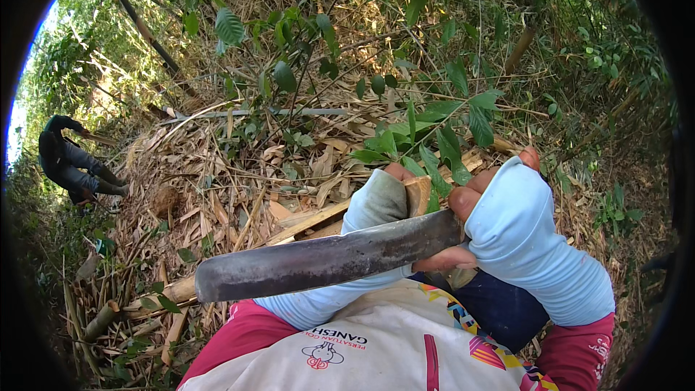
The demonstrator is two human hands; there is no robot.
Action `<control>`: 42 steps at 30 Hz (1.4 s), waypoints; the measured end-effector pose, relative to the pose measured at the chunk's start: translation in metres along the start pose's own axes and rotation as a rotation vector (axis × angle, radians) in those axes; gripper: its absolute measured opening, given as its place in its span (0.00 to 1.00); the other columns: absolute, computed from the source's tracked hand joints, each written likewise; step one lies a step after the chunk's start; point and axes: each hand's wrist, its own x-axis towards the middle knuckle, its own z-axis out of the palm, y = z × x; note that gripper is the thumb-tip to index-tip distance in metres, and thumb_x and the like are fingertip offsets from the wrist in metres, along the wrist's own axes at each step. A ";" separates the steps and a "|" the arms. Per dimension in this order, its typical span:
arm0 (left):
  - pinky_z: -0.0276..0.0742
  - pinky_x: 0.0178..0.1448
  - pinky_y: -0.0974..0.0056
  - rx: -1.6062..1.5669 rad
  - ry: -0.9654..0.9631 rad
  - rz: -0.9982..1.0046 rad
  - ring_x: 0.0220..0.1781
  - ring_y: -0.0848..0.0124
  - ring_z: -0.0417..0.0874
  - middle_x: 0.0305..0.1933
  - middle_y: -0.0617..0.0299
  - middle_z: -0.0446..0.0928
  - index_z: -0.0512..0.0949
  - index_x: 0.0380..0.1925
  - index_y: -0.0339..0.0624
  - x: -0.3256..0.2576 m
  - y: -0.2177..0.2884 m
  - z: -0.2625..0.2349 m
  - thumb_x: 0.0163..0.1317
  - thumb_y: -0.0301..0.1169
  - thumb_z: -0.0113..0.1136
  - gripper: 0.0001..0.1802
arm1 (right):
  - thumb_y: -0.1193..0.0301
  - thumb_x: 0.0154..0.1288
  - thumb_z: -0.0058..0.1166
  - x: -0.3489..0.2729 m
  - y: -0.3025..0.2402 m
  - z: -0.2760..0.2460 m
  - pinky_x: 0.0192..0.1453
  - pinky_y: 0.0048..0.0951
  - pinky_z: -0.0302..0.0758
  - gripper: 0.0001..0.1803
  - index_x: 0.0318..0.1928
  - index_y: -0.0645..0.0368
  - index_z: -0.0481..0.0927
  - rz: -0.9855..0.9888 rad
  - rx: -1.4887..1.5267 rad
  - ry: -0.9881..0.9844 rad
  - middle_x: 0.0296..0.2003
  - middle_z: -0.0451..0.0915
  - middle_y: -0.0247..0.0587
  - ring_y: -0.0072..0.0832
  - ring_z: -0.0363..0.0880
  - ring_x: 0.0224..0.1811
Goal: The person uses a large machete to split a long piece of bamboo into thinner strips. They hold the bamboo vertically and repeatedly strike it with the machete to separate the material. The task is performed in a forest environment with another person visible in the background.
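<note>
My right hand (499,206), in a pale blue sleeve that covers the palm, grips the handle of a long dark machete (326,261). Its broad blade runs leftward across my body, blunt tip at lower left. My left hand (387,192), in the same kind of sleeve, is closed around the end of a split bamboo piece (418,194) just above the blade. Green leafy twigs (434,145) hang over both hands.
Split bamboo slats (304,223), cut culm stubs (101,318) and dry leaf litter cover the sloping ground. Another person (72,163) in dark clothes bends over at far left. Thin standing stems and green brush rise at the back and right.
</note>
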 end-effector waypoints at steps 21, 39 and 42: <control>0.72 0.57 0.67 0.246 0.003 0.228 0.53 0.73 0.77 0.54 0.56 0.76 0.64 0.54 0.35 0.012 -0.015 0.001 0.42 0.34 0.82 0.43 | 0.56 0.48 0.53 -0.001 0.001 0.004 0.34 0.50 0.56 0.09 0.23 0.44 0.73 0.021 -0.026 0.033 0.16 0.69 0.34 0.33 0.72 0.20; 0.68 0.51 0.67 1.030 -0.169 0.582 0.44 0.75 0.70 0.44 0.64 0.71 0.68 0.50 0.33 0.013 0.000 -0.010 0.36 0.49 0.81 0.46 | 0.57 0.48 0.55 0.002 -0.001 0.004 0.31 0.49 0.63 0.10 0.25 0.47 0.73 -0.006 0.025 0.019 0.17 0.71 0.37 0.36 0.75 0.23; 0.69 0.52 0.68 0.691 -0.064 0.444 0.46 0.74 0.71 0.47 0.62 0.73 0.67 0.54 0.32 0.009 -0.011 -0.009 0.40 0.48 0.80 0.47 | 0.53 0.49 0.55 0.002 -0.001 0.005 0.32 0.50 0.62 0.13 0.26 0.47 0.73 0.005 0.018 0.007 0.17 0.70 0.37 0.37 0.75 0.23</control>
